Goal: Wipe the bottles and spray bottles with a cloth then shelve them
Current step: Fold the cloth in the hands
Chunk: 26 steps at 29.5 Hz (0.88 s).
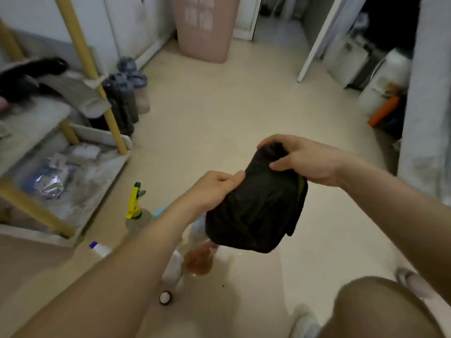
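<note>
The left hand (214, 189) pinches the edge of a dark cloth (256, 211); the right hand (305, 159) grips its top with curled fingers. A spray bottle (136, 211) stands on the floor (231, 106).

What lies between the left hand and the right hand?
A dark cloth, bundled; left hand and right hand both grip it, in the head view.

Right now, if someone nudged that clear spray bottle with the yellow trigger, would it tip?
Likely tippy: the spray bottle stands upright with a tall trigger head above a rounded body. Clear plastic suggests light, though I cannot see its fill. Tipped over, the round body might roll.
</note>
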Motion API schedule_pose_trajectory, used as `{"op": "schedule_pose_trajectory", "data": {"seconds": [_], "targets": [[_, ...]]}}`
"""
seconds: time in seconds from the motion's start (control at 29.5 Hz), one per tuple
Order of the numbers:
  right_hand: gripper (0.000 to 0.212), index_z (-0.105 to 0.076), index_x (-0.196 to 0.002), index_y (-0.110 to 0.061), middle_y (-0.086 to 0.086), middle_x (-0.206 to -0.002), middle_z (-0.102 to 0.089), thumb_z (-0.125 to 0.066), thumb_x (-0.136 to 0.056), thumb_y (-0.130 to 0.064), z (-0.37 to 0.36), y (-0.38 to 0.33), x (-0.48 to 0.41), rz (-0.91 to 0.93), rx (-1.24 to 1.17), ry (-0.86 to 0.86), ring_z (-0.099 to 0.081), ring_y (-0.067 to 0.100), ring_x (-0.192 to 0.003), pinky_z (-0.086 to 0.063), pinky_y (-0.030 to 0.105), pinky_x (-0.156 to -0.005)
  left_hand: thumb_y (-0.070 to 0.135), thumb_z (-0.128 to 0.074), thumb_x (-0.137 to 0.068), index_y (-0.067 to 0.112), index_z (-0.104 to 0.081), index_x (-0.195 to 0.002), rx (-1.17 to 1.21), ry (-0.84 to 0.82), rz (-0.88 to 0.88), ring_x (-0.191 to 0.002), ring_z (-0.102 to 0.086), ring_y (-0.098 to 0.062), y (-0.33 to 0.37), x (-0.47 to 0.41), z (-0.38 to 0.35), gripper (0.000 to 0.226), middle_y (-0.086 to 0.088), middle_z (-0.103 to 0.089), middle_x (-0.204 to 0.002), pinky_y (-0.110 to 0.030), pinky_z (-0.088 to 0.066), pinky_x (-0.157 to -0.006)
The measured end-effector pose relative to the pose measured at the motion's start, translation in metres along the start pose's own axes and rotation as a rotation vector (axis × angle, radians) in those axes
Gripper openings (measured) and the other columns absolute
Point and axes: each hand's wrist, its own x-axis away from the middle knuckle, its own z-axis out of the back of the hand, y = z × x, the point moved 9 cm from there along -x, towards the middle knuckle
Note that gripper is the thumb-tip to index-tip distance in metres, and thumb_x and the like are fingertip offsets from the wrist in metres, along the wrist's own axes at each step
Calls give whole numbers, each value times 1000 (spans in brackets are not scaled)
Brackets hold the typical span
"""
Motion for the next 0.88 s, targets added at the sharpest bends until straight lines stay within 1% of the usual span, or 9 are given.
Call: {"op": "schedule_pose_trajectory", "data": {"seconds": [0.1,0.2,0.27,0.41,0.47,0.54,0.64,0.78,0.88], "targets": [[23,-62,-115,-13,2,-109,-63,-55,-94,-9,33,-28,26,223,583,295,-59,23,-103,-45,29,-80,56,-64,-85,16,-76,-91,-153,-23,-9,-82,-73,-18,37,28,13,42,-1,-77,-86,-34,-59,-82],[20,-61,-85,-14,1,-80,-61,-57,-96,-30,56,-52,74,329,526,620,-57,23,-79,-38,33,-65,48,-74,-80,26,-71,-88,-469,-19,-34,-76,-70,-10,64,72,21,24,6,-75,-85,-22,-53,-68],[27,-63,-87,-14,1,-84,-64,-54,-98,-37,62,-55,104,332,158,667,-57,19,-79,-44,35,-68,42,-73,-85,25,-70,-81,-517,175,-87,-77,-67,-13,85,103,43,18,4,-71,-79,-26,-49,-65],[22,-62,-98,-15,6,-99,-67,-53,-98,-35,29,-40,137,138,-791,388,-64,23,-93,-54,38,-80,44,-70,-86,13,-74,-89,-60,456,-177,-85,-71,-24,110,180,69,31,-7,-75,-87,-41,-55,-81],[25,-64,-98,-11,10,-92,-69,-52,-99,-33,2,-39,152,111,-1139,258,-66,24,-85,-56,36,-75,41,-69,-88,10,-71,-96,43,536,-235,-87,-69,-23,118,209,66,31,-7,-73,-91,-33,-54,-75],[36,-64,-102,-6,15,-100,-70,-43,-102,-35,-27,-41,166,113,-1363,128,-66,28,-91,-54,39,-81,34,-67,-92,16,-66,-105,-9,637,-254,-87,-63,-13,117,228,58,22,0,-65,-95,-22,-50,-70],[46,-63,-108,0,20,-106,-67,-36,-104,-37,-75,-37,186,95,-1528,-10,-63,32,-97,-50,42,-83,32,-65,-90,31,-61,-102,-376,923,-208,-100,-56,-18,108,259,50,12,-1,-54,-109,-36,-49,-89],[29,-60,-118,4,18,-102,-67,-45,-102,-15,-129,-16,191,108,-1342,16,-65,28,-89,-53,36,-74,51,-68,-83,23,-65,-97,56,521,-168,-92,-67,-22,51,255,-9,32,-4,-68,-95,-39,-54,-82],[19,-66,-107,3,18,-92,-70,-51,-97,-3,-158,19,180,112,-1064,138,-69,28,-81,-56,33,-67,29,-73,-87,11,-62,-112,110,384,-73,-94,-71,-24,-9,247,-39,33,-12,-72,-103,-36,-58,-84]]}}
